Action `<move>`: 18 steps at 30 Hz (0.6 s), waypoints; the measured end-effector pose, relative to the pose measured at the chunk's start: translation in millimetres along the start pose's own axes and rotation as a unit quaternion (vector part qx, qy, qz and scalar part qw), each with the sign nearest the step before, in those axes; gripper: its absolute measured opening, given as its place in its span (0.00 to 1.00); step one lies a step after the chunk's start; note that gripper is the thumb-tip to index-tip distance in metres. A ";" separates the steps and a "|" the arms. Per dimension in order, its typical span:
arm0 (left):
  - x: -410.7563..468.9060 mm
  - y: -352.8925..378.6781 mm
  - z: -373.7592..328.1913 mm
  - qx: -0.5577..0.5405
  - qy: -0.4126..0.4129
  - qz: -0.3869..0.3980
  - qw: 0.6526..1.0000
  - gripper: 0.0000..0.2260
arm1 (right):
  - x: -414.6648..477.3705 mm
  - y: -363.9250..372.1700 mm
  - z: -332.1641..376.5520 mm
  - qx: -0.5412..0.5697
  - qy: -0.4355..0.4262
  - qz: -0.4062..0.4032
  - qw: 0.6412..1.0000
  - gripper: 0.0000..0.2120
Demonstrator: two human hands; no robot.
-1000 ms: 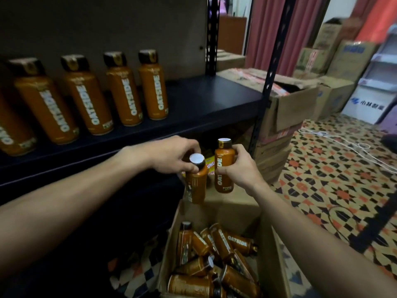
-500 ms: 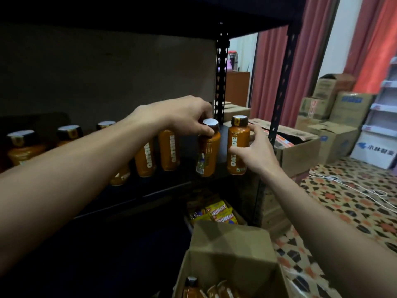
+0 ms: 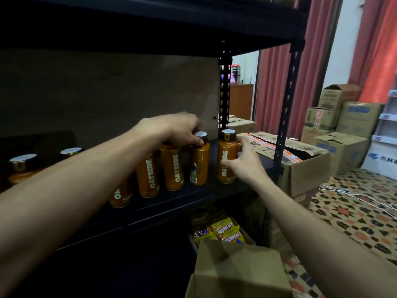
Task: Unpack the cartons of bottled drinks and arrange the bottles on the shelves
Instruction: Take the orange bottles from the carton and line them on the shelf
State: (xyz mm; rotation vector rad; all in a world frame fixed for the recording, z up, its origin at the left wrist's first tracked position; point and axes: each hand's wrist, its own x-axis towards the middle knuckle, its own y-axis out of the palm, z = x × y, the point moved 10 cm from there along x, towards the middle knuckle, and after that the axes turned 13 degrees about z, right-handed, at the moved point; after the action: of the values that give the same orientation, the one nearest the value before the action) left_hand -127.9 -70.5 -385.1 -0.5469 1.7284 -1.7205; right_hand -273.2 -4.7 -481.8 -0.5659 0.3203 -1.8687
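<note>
Now, left hand (image 3: 178,127) pinching inner bottle (image 3: 199,166), right hand (image 3: 245,164) gripping end bottle (image 3: 227,151).

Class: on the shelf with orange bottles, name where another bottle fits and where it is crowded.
Free: shelf between the rightmost bottle in the right hand and the front post. Crowded: the bottle row whose end the left hand grips.

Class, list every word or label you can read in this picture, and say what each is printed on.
"OATSIDE": down each bottle.
"KRUNCHY": yellow packs under the shelf.
"小林", then cut off: white box, far right.
Prints on the cartons and the bottles' small labels: too blurred to read.
</note>
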 end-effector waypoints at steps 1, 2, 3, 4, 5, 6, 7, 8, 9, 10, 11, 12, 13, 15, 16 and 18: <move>2.4 0.5 2.4 -0.001 -0.002 0.002 1.000 0.15 | 1.9 0.6 -0.9 0.001 0.003 0.001 1.000 0.39; 4.9 1.5 4.6 -0.004 -0.007 0.005 1.000 0.15 | 4.6 1.0 -1.2 0.002 0.003 0.001 1.000 0.40; 6.3 2.5 6.9 -0.008 -0.012 0.011 1.000 0.15 | 6.5 1.3 -1.8 0.002 0.004 0.001 1.000 0.40; 7.7 3.8 8.7 -0.014 -0.018 0.015 1.000 0.15 | 8.2 1.5 -2.5 0.002 0.006 0.002 1.000 0.40; 9.2 4.4 10.5 -0.022 -0.022 0.018 0.999 0.15 | 10.5 2.0 -3.3 0.001 0.008 0.005 1.000 0.40; 9.9 4.5 11.2 -0.028 -0.023 0.018 0.999 0.14 | 12.8 2.7 -4.2 0.001 0.008 0.009 1.000 0.40; 10.6 4.9 11.2 -0.032 -0.024 0.017 0.999 0.14 | 14.3 3.9 -4.2 -0.001 0.007 0.015 1.000 0.41; 11.2 4.4 11.5 -0.032 -0.024 0.014 0.999 0.14 | 16.9 5.6 -4.3 -0.002 0.005 0.022 1.000 0.41; 12.1 4.3 11.2 -0.032 -0.024 0.010 0.999 0.15 | 18.0 6.6 -4.5 -0.003 0.004 0.028 1.000 0.40; 12.9 3.6 11.6 -0.033 -0.027 0.005 0.999 0.16 | 19.2 7.2 -5.5 0.000 0.005 0.031 0.999 0.40; 12.8 2.6 12.8 -0.037 -0.029 -0.001 0.999 0.18 | 19.9 7.7 -7.0 0.003 0.006 0.034 0.999 0.40; 12.3 1.2 14.0 -0.043 -0.030 -0.009 0.999 0.20 | 20.6 8.1 -9.2 0.004 0.009 0.036 0.999 0.40; 12.6 -0.5 14.4 -0.050 -0.027 -0.016 0.998 0.22 | 21.1 8.9 -13.0 0.003 0.016 0.042 0.999 0.42; 13.8 -2.1 13.4 -0.067 -0.020 -0.023 0.997 0.24 | 21.2 12.9 -22.8 -0.006 0.040 0.062 0.997 0.45; 14.4 -2.4 12.4 -0.073 -0.021 -0.025 0.997 0.25 | 20.4 15.0 -29.2 -0.013 0.055 0.072 0.996 0.46; 15.5 -2.1 9.7 -0.069 -0.039 -0.031 0.996 0.25 | 18.7 18.6 -41.1 -0.026 0.083 0.083 0.993 0.46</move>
State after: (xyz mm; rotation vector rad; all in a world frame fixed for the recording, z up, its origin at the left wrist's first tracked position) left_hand -132.6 -88.4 -384.7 -0.7254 1.8005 -1.6071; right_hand -285.3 -30.9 -521.3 -0.4079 0.5120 -1.7537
